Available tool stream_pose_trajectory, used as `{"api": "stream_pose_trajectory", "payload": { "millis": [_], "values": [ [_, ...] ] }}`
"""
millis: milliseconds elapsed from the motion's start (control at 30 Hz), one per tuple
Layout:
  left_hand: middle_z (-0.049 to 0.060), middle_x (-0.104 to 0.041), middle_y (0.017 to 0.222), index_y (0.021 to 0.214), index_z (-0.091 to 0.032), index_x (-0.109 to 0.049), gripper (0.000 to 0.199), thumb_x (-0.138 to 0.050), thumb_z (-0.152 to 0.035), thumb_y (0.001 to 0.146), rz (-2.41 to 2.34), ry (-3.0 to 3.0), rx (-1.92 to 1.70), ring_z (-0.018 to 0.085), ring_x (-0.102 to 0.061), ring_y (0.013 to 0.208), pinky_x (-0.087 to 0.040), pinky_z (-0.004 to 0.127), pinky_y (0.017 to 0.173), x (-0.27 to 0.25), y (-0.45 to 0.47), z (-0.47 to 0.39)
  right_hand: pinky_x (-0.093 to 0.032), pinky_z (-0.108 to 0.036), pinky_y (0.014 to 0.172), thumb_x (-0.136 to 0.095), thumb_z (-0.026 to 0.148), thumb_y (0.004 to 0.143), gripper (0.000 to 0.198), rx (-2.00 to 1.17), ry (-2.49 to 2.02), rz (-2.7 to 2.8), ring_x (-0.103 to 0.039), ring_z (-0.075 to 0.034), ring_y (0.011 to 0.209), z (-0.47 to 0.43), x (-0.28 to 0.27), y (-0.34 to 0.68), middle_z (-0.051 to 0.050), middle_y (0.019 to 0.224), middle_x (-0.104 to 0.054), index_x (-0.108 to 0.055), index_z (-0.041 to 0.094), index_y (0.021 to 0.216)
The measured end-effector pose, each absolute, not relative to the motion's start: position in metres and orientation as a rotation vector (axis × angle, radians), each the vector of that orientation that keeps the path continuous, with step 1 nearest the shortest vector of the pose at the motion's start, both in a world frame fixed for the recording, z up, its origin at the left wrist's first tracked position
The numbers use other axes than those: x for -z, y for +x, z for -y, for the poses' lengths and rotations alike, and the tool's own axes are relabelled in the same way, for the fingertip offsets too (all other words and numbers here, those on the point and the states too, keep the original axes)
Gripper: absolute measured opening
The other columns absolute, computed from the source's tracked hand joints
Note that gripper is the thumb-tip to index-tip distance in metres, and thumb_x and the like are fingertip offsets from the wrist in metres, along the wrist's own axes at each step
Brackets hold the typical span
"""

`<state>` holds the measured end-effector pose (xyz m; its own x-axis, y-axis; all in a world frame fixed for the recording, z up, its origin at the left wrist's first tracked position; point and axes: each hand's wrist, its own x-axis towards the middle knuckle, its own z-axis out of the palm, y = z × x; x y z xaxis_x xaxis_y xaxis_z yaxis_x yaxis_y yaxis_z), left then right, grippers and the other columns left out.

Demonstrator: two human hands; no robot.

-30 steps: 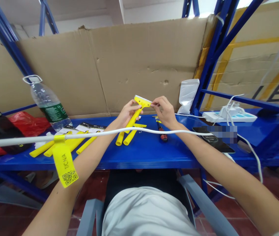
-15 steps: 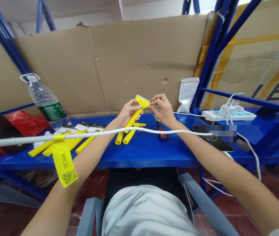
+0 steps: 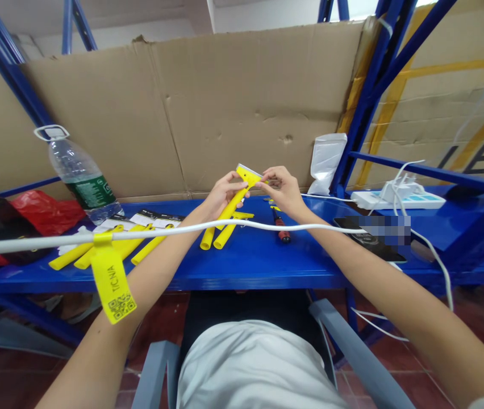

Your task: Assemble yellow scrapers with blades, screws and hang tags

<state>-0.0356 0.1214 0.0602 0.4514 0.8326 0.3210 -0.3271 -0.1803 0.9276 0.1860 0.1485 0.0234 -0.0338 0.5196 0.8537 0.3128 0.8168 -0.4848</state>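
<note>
A yellow scraper (image 3: 234, 205) with a metal blade along its head is raised above the blue bench. My left hand (image 3: 224, 196) is closed around its neck, the thumb lying across the front. Fingers of my right hand (image 3: 282, 187) pinch the right corner of the scraper's head; whether a small part is also between them I cannot tell. Below the hands, two more yellow scrapers (image 3: 225, 236) lie on the bench. A red and black screwdriver (image 3: 283, 233) rests under my right hand, with small yellow pieces (image 3: 274, 207) by its tip.
Several yellow scrapers (image 3: 148, 250) and packaging cards (image 3: 143, 218) lie at left, beside a water bottle (image 3: 86, 184) and red bag (image 3: 48, 211). A white cable (image 3: 250, 224) crosses in front. A phone (image 3: 363, 241) and power strip (image 3: 421, 200) are at right; cardboard (image 3: 246, 108) stands behind.
My right hand has lowered slightly, and its fingers have curled closer to the scraper's head. The left hand and the scraper have barely moved.
</note>
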Motion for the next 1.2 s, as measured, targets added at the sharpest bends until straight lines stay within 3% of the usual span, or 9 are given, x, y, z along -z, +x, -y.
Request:
{"api": "stream_pose_trajectory", "payload": {
  "millis": [533,633,833,1200],
  "values": [
    [0.003,-0.074,0.095,0.107,-0.021,-0.061,0.042,-0.092,-0.023,0.08,-0.477,1.394,-1.102,0.014,-0.072,0.071,-0.048,0.021,0.049,-0.0587,-0.036,-0.122,-0.06,-0.044,0.101,-0.082,0.052,0.093,0.03,-0.268,-0.694,1.637,-0.071,-0.023,0.106,-0.1451,-0.0238,0.1839,-0.008,0.116,-0.073,-0.071,0.024,0.094],
    [0.003,-0.073,0.095,0.106,-0.021,-0.061,0.041,-0.092,-0.023,0.08,-0.474,1.398,-1.091,0.014,-0.072,0.072,-0.049,0.021,0.05,-0.0583,-0.0362,-0.1221,-0.059,-0.042,0.095,-0.084,0.061,0.088,0.039,-0.325,-0.713,1.623,-0.07,-0.022,0.101,-0.1469,-0.024,0.1833,-0.007,0.114,-0.074,-0.071,0.024,0.094],
    [0.002,-0.072,0.094,0.108,-0.021,-0.062,0.042,-0.093,-0.024,0.08,-0.468,1.399,-1.091,0.014,-0.072,0.073,-0.049,0.021,0.049,-0.0567,-0.0371,-0.1244,-0.055,-0.035,0.074,-0.09,0.073,0.077,0.056,-0.528,-0.73,1.575,-0.062,-0.017,0.078,-0.1495,-0.025,0.1814,-0.001,0.089,-0.07,-0.067,0.025,0.094],
    [0.002,-0.071,0.086,0.116,-0.021,-0.063,0.046,-0.095,-0.026,0.083,-0.483,1.412,-1.068,0.013,-0.069,0.069,-0.044,0.02,0.048,-0.0535,-0.0373,-0.1282,-0.06,-0.032,0.067,-0.105,0.07,0.059,0.073,-0.881,-0.689,1.424,-0.067,-0.015,0.076,-0.1448,-0.0269,0.1796,-0.001,0.093,-0.073,-0.064,0.025,0.099]
  ]
}}
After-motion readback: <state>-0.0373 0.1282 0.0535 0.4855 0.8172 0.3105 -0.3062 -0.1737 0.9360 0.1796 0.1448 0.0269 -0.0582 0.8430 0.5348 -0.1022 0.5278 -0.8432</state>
